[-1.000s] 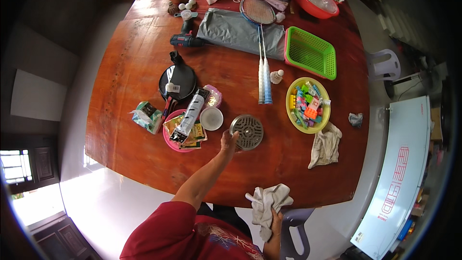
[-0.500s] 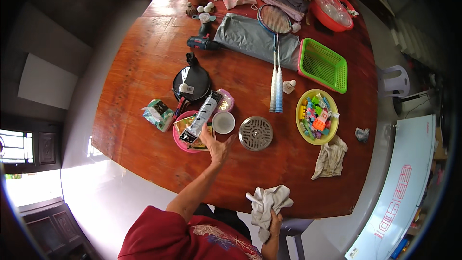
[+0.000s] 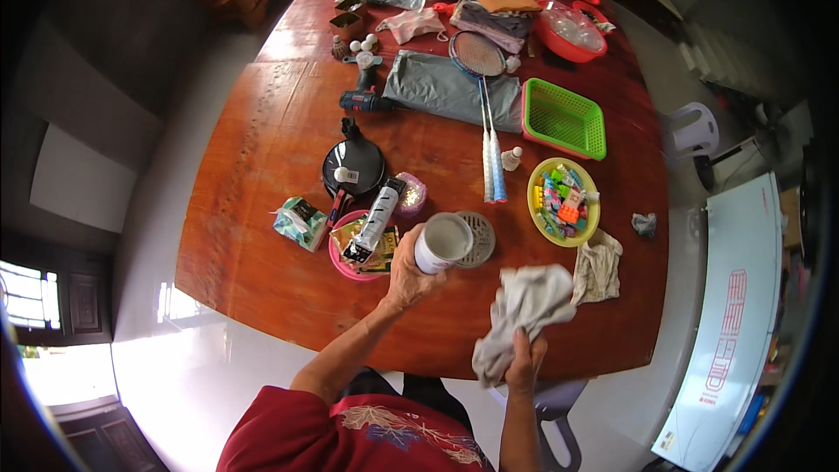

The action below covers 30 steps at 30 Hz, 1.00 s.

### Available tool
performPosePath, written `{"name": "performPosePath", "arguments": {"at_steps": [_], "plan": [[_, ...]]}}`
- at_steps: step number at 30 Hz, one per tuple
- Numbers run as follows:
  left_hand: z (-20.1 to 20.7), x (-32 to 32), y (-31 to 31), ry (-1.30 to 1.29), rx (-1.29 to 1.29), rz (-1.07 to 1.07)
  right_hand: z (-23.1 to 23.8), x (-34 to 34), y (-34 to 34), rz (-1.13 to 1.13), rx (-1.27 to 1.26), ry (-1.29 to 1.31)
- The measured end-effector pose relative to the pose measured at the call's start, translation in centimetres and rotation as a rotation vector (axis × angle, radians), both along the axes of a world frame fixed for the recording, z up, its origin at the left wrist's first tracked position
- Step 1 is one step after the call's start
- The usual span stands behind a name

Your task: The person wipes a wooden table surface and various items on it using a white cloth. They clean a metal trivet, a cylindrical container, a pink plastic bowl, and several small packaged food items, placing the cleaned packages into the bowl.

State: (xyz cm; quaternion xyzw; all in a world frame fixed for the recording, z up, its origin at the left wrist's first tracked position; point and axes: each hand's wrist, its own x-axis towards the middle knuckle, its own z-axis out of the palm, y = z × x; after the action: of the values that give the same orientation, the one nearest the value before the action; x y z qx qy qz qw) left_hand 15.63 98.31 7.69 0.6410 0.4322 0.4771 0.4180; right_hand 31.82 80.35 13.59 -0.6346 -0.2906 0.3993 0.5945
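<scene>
My left hand (image 3: 411,273) is wrapped round a white cup (image 3: 444,243), held above the table with its open mouth toward me. Behind the cup lies a round metal drain cover (image 3: 477,240), partly hidden by it. A crumpled whitish cloth (image 3: 526,315) hangs from my right hand (image 3: 526,358), which grips it near the front edge of the table. Left of the cup, a pink basin (image 3: 339,255) holds flat packets, and a silver-and-black long package (image 3: 376,218) leans across it.
A yellow bowl (image 3: 535,220) of toy bricks stands on the right, with a beige cloth (image 3: 598,267) beside it. Farther back are two badminton rackets (image 3: 488,140), a green basket (image 3: 564,118), a cordless drill (image 3: 363,100) and a black pan (image 3: 353,164). A tissue pack (image 3: 300,224) lies at left.
My left hand has closed round the white cup and lifted it off the table, moving it right. My right hand has brought the cloth up and forward over the table edge.
</scene>
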Motion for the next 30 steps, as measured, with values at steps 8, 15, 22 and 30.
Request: {"name": "performPosePath", "arguments": {"at_steps": [8, 15, 22, 30], "plan": [[4.5, -9.5, -7.2, 0.202, 0.126, -0.159, 8.8, -11.9, 6.1, 0.396, 0.229, -1.175], [9.4, -21.7, -13.8, 0.469, -0.027, -0.189, 10.0, -20.5, 6.3, 0.589, 0.076, -0.711], [10.1, -30.2, -17.6, 0.523, -0.026, -0.043, 8.3, -29.5, 3.8, 0.578, 0.206, -0.840], [8.8, -36.3, -20.1, 0.731, 0.213, -0.207, 12.0, -34.9, -2.0, 0.805, 0.520, -1.647]]}}
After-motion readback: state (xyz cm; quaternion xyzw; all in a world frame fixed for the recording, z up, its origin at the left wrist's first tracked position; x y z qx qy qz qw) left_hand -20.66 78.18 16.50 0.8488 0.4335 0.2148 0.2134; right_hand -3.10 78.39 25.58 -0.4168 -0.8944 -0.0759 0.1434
